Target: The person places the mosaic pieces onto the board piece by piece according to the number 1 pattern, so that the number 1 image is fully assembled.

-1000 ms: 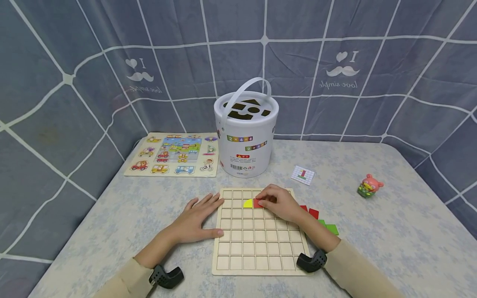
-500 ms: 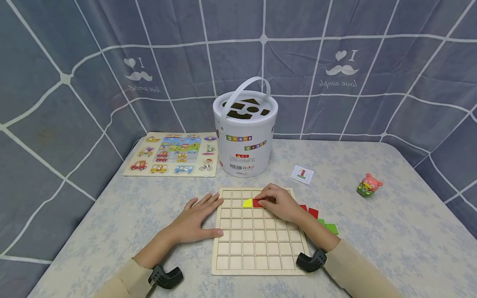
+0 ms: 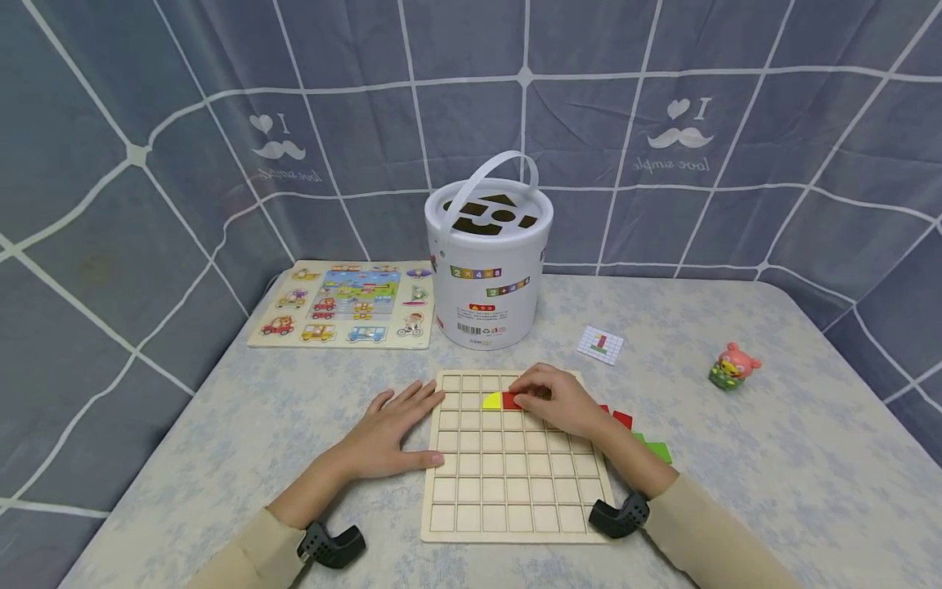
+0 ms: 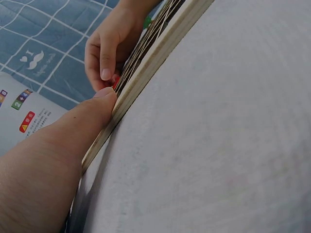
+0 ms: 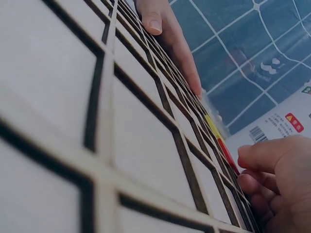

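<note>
My left hand (image 3: pixel 392 433) lies with fingers spread at the left edge of a wooden grid board (image 3: pixel 471 515). Its thumb touches the board's rim, also seen up close in the left wrist view. Over the board's upper rows, my right hand (image 3: pixel 557 402) pinches a red square tile (image 3: pixel 509 401) with thumb and curled fingers. That tile sits in a grid cell, its right part hidden by the fingers. Directly left of it is a yellow quarter-round tile (image 3: pixel 492 401). Under the right forearm, beside the board, lie another red tile (image 3: pixel 622 420) and a green tile (image 3: pixel 658 451), with more partly hidden.
Behind the board stands a white bucket (image 3: pixel 486 311) with shape holes in its lid. A vehicle picture puzzle (image 3: pixel 340 334) lies to its left. On the right are a small pattern card (image 3: pixel 600 344) and a pink-headed toy figure (image 3: pixel 734 366). A grey-blue curtain hangs behind.
</note>
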`<state>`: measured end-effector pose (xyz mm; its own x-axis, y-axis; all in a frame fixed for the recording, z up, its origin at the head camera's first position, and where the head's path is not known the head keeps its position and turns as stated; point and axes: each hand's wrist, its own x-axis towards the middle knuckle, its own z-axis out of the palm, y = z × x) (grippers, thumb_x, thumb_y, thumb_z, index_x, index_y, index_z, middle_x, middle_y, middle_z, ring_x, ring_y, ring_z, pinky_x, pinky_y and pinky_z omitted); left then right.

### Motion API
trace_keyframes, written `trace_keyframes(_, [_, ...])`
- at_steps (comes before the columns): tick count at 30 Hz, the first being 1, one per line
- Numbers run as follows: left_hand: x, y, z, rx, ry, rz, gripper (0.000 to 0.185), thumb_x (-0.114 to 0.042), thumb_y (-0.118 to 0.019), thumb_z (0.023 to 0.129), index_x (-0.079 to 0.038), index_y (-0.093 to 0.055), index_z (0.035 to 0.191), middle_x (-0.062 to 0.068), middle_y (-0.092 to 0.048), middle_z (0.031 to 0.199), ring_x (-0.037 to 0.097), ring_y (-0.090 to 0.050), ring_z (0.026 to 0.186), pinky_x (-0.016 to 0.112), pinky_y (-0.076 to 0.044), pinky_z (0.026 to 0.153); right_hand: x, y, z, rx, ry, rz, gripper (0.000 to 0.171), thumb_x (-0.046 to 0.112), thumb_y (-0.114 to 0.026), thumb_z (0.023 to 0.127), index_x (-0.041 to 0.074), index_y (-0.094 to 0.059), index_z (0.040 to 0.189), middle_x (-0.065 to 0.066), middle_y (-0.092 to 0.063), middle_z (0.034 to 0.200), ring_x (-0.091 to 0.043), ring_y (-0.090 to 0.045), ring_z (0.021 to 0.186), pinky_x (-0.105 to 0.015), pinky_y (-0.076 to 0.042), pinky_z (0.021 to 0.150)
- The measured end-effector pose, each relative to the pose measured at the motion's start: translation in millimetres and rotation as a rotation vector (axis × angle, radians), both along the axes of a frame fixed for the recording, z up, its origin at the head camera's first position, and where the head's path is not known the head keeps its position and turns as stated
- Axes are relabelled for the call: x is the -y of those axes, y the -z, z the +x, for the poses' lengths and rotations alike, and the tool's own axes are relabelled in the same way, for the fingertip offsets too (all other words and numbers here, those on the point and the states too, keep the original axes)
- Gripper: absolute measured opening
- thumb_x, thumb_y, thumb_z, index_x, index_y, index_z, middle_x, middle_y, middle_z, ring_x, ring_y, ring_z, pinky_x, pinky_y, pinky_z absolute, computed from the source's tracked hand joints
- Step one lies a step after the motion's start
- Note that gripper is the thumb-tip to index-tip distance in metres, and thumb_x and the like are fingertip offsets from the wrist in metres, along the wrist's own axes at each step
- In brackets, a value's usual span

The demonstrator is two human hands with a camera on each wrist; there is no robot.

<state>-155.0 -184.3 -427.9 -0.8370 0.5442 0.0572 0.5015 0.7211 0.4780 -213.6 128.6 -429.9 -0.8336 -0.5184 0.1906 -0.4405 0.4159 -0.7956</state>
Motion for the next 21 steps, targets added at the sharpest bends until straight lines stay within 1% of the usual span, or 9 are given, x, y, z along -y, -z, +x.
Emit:
trace_keyframes(5, [-1.8,0.0,-1.0,0.0,-0.009,-0.017,0.09,-0.063,-0.063,0.084,-0.018,-0.031,0.155,0.003,-0.022,0.16,0.026,-0.014,0.147,0.058,-0.007,0.112,-2.7,-5.8,0.8,0.017,-0.019,0.001,0.014,0.016,-0.068,0.093,0.01,-0.073,0.105,0.002,-0.063,0.098,-0.014,-0.055,0.08,-0.027,-0.048,0.071])
trace_keyframes(8, [-2.2,1.0,-1.7,0.004,-0.013,-0.025,0.09,-0.064,-0.062,0.084,-0.019,-0.029,0.156,0.001,-0.02,0.161,0.024,-0.013,0.148,0.057,-0.006,0.113,-3.9,-8.7,1.5,0.054,-0.003,-0.025,0.015,0.016,-0.07,0.092,0.008,-0.073,0.104,0.001,-0.064,0.095,-0.015,-0.057,0.08,-0.027,-0.048,0.071])
trace_keyframes(13, [-1.7,1.3,-1.2,0.004,-0.008,-0.016,0.091,-0.064,-0.063,0.084,-0.019,-0.03,0.155,0.001,-0.02,0.161,0.024,-0.013,0.148,0.057,-0.006,0.113,-7.9,-12.4,2.8,0.12,0.021,-0.05,0.016,0.016,-0.07,0.091,0.008,-0.073,0.104,0.002,-0.064,0.093,-0.017,-0.058,0.081,-0.028,-0.048,0.073])
trace_keyframes(17, [-1.0,1.1,-0.5,-0.006,-0.002,-0.01,0.09,-0.063,-0.063,0.084,-0.017,-0.03,0.155,0.003,-0.021,0.16,0.026,-0.015,0.147,0.058,-0.007,0.113,-13.4,-14.9,3.5,0.124,0.017,-0.067,0.017,0.015,-0.068,0.093,0.004,-0.073,0.105,-0.001,-0.066,0.096,-0.018,-0.06,0.083,-0.03,-0.05,0.075])
trace_keyframes(21, [-0.3,0.9,0.2,-0.016,0.003,-0.012,0.089,-0.062,-0.063,0.085,-0.016,-0.032,0.155,0.004,-0.023,0.16,0.028,-0.017,0.147,0.059,-0.009,0.112,-20.9,-15.3,4.1,0.136,0.03,-0.095,0.018,0.013,-0.068,0.093,0.0,-0.072,0.105,-0.005,-0.067,0.095,-0.018,-0.061,0.082,-0.028,-0.05,0.074])
